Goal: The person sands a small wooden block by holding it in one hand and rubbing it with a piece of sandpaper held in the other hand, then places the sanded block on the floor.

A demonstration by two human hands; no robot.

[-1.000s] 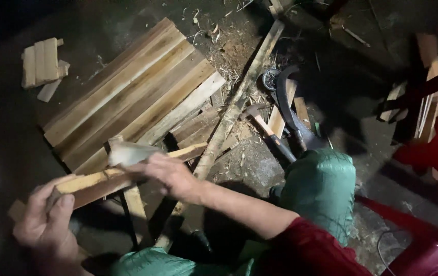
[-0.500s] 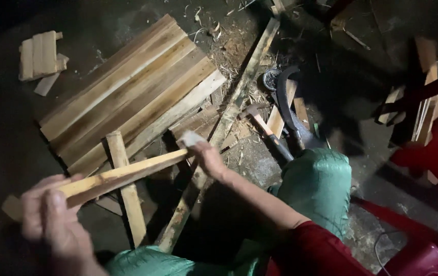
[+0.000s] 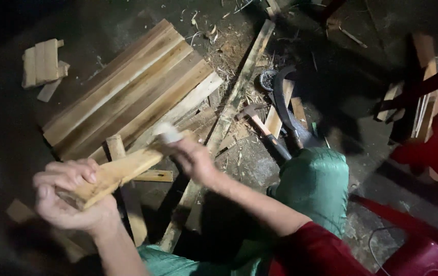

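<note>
My left hand is shut around the near end of a short wooden slat that points up and to the right. At the slat's far end my right hand presses a small pale folded piece, perhaps sandpaper, against the wood. Below the slat, thin wooden strips lie crossed on the dark floor. My knee in green trousers is to the right.
A panel of joined wooden boards lies on the floor at upper left, with small wood offcuts beyond it. A long narrow batten runs diagonally. A hammer and a curved blade lie in wood shavings. Red plastic furniture stands right.
My right hand slid the pale piece out along the slat to its far end and stayed there. My left hand turned and drew the slat in closer, so it now looks shorter.
</note>
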